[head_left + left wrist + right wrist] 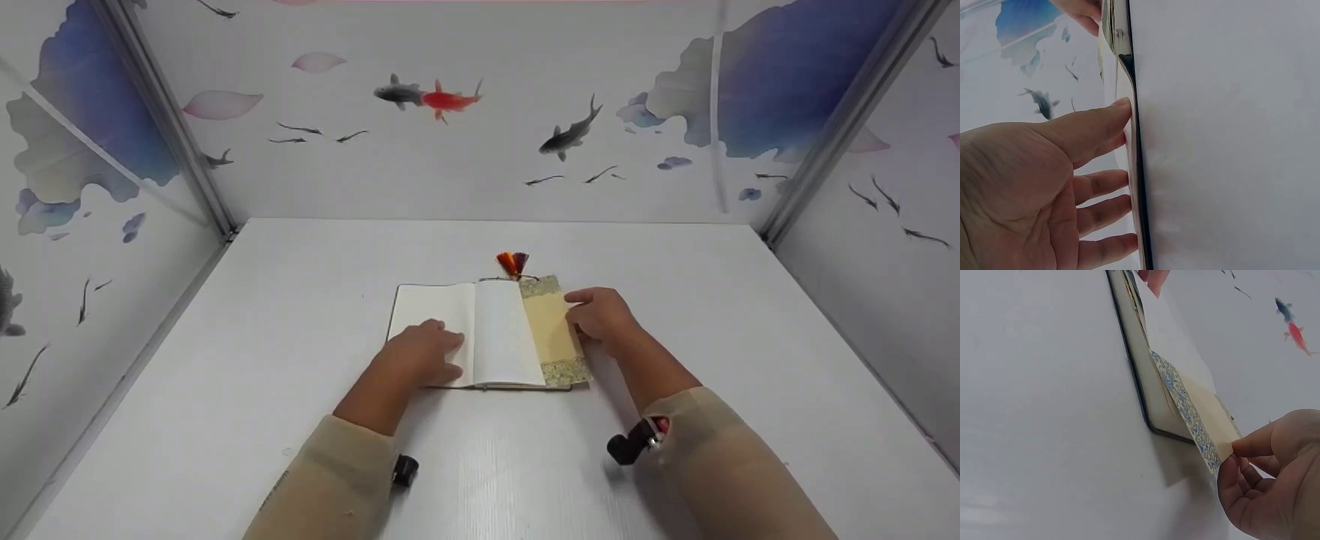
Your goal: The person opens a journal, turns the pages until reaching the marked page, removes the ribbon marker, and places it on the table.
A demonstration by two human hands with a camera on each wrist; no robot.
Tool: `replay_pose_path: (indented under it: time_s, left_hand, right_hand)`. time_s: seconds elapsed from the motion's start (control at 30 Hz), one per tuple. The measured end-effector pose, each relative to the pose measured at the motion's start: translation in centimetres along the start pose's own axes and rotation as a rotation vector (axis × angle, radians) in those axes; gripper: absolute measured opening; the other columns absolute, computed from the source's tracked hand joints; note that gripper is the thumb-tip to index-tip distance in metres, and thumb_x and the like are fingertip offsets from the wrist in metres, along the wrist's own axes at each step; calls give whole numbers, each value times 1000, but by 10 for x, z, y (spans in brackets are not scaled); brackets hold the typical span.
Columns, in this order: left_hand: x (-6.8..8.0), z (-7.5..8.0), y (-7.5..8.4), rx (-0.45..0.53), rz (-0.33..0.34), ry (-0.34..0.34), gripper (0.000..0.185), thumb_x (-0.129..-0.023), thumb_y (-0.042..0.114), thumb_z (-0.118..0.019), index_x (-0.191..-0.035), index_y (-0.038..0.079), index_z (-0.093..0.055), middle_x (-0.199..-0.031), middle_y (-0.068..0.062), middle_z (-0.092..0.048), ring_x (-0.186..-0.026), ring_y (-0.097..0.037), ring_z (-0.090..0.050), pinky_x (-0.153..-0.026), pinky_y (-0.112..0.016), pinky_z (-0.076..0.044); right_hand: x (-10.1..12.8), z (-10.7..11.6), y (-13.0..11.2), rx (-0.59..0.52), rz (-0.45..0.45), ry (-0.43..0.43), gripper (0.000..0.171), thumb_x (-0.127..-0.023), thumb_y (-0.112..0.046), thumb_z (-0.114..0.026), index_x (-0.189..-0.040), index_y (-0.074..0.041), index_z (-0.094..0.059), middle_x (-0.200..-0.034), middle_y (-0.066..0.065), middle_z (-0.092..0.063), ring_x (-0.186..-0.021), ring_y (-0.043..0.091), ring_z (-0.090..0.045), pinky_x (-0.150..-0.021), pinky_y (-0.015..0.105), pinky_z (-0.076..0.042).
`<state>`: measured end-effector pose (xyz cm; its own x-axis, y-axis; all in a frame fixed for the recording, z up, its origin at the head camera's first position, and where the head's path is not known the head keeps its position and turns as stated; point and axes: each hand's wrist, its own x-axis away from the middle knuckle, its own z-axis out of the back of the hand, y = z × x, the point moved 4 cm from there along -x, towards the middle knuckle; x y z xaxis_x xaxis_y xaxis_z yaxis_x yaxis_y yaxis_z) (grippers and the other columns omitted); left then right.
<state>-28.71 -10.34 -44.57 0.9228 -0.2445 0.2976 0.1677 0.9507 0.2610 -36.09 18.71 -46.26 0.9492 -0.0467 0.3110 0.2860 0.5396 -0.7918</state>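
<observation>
An open notebook (480,334) lay on the tabletop (225,390). Its left page was pressed flat by the left hand (420,356). A thin, floppy bookmark (551,330) was pinched at its right edge by the right hand (604,319); best held by that edge.

No readable text is showing anywhere. The open notebook (457,330) is lying blank, and the bookmark (553,330) is showing only pattern.
</observation>
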Motion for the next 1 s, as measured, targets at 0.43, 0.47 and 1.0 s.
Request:
replay_pose_path:
  time_s: [0.43, 0.47, 1.0]
  left_hand:
    - [-4, -2, -2, 1, 1, -19, 64, -103, 36, -71, -162, 24, -50, -174, -12, -37, -162, -39, -35, -130, -57, -35]
    - [-3, -2, -2, -1, 0, -20, 64, -103, 36, -71, -162, 24, -50, -174, -12, -37, -162, -39, -35, -130, -57, -35]
    - [-7, -3, -3, -32, -2, -29, 64, -104, 38, -70, -163, 25, -49, -175, -12, -36, -162, -39, -35, -130, -57, -34]
  right_hand:
    - [-3, 17, 12, -233, -95, -42, 53, -104, -13, -61, -157, -16, -56, -122, 7, -69, -92, 16, -64, -76, 27, -56]
    - [-3, 20, 13, -250, -98, -41, 52, -105, -12, -61, -157, -16, -56, -122, 6, -69, -92, 15, -64, -76, 27, -57]
    - [-5, 53, 35, -244, -147, 7, 55, -105, -13, -61, -160, -17, -53, -124, 6, -70, -89, 13, -67, -73, 27, -59]
